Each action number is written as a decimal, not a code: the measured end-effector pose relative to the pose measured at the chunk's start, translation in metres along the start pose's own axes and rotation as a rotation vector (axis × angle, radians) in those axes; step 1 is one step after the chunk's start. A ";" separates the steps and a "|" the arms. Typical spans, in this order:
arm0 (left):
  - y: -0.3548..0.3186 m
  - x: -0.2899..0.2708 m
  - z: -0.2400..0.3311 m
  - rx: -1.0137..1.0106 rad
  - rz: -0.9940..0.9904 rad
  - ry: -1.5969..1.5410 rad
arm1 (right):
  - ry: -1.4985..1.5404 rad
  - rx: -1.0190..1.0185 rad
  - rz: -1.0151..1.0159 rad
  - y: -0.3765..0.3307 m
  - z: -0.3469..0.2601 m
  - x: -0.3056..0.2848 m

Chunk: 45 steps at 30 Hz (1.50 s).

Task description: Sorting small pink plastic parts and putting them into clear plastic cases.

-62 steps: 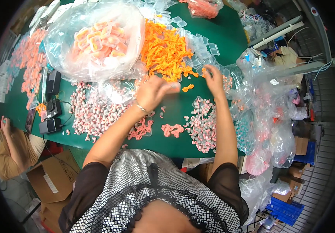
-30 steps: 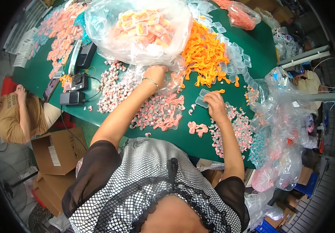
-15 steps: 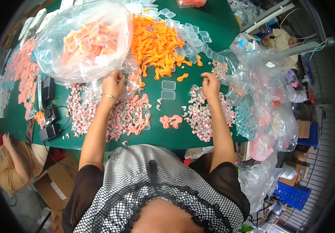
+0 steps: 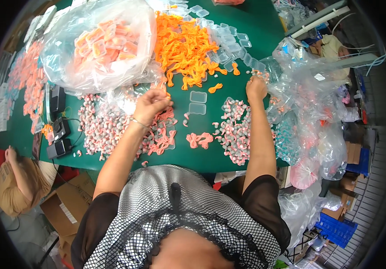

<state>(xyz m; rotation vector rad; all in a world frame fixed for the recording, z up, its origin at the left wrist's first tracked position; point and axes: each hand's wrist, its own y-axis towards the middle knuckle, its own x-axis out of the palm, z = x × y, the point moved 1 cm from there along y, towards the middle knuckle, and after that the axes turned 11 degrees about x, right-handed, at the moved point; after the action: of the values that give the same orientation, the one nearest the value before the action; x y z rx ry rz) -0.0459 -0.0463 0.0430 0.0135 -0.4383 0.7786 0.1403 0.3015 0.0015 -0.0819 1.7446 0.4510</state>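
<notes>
In the centre of the frame we see an open clear plastic case (image 4: 198, 102), its two halves lying flat, one above the other, on the green bench (image 4: 192, 159). To the left of it is the left hand (image 4: 151, 106), raised at the right edge of the large heap of curved pink-and-grey pieces (image 4: 103, 131). Its fingers are bent, with the tips close together; a small orange bit shows at them, but we cannot tell whether they are clamped on it.

The right hand (image 4: 256, 88) is right of centre, at the small orange-and-grey pieces (image 4: 262, 75). Its fingers are curled together and point away from us; we cannot tell if they grip any piece.

Between the hands, above the case, we notice one single orange cord bundle (image 4: 215, 88), near the big pile of orange cords (image 4: 185, 51) at the top centre. Below the case there lies a pink cord bundle (image 4: 199, 140), and to the right of this a smaller heap of pink-and-grey pieces (image 4: 235, 134).

In the upper left stands a large transparent bag (image 4: 57, 58) with filled orange cases (image 4: 107, 41) inside. At the lower left edge we see a co-worker (image 4: 20, 188) in a tan shirt.
</notes>
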 end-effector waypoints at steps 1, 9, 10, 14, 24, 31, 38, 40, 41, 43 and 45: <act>-0.002 0.009 -0.002 0.022 -0.016 -0.001 | 0.003 -0.006 -0.010 -0.003 -0.002 -0.003; 0.010 0.044 -0.040 0.125 -0.174 0.327 | 0.738 -0.301 -0.329 -0.070 -0.035 -0.037; 0.012 0.045 -0.044 0.064 -0.201 0.396 | 0.796 -0.301 -0.420 -0.088 -0.047 -0.048; 0.013 0.052 -0.061 0.273 -0.228 0.811 | 0.782 -0.367 -0.491 -0.132 -0.066 -0.059; 0.008 0.063 -0.065 0.493 -0.245 1.213 | 0.258 -0.563 -0.337 -0.156 -0.090 -0.051; 0.001 0.061 -0.053 0.498 -0.309 1.295 | 0.372 -0.369 -0.509 -0.141 -0.094 -0.061; 0.006 0.059 -0.058 0.491 -0.359 1.329 | 0.265 -0.555 -0.109 -0.087 -0.070 -0.022; 0.006 0.058 -0.059 0.464 -0.364 1.310 | 0.248 -0.569 -0.169 -0.079 -0.065 -0.023; 0.007 0.058 -0.058 0.463 -0.364 1.310 | 0.228 -0.580 -0.226 -0.078 -0.064 -0.023; 0.008 0.058 -0.057 0.432 -0.354 1.296 | 0.329 -0.549 -0.263 -0.082 -0.063 -0.026; 0.007 0.057 -0.055 0.421 -0.342 1.290 | 0.428 -0.517 -0.301 -0.092 -0.063 -0.034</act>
<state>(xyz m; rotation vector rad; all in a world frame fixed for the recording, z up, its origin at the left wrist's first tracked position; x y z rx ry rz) 0.0056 0.0071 0.0135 -0.0219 0.9341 0.3987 0.1167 0.1887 0.0200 -0.8509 1.9445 0.6860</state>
